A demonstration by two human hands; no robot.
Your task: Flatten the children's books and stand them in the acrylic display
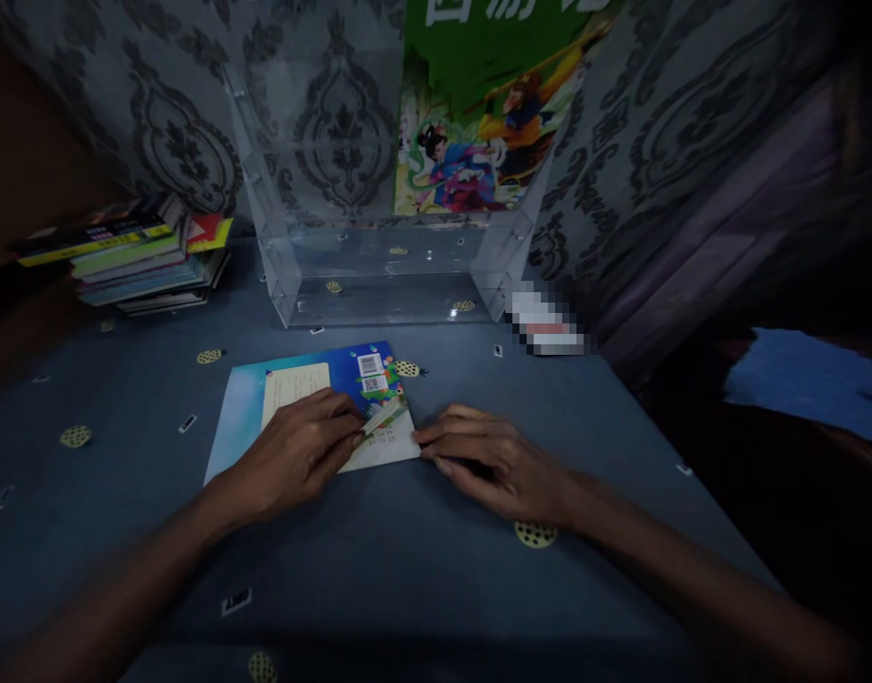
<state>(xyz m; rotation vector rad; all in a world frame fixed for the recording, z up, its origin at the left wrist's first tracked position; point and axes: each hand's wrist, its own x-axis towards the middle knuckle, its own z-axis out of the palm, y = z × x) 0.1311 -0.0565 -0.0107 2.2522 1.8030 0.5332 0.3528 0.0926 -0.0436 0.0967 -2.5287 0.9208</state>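
Observation:
A thin blue book (314, 389) lies back cover up on the blue patterned tablecloth (379, 569), in front of me. My left hand (297, 455) rests on it, and its fingertips pinch a small light strip or tag (382, 417) near the book's right corner. My right hand (492, 465) lies flat on the cloth with its fingertips pressed against the book's lower right corner. Behind the book stands a clear acrylic holder (293, 275). A green picture book (492, 104) stands upright inside it at the right.
A stack of several books (143, 256) lies at the back left of the table. A small pixelated object (546, 323) sits right of the holder. Patterned wallpaper runs behind. The table's right edge drops into dark, with a blue cloth (806, 379) beyond.

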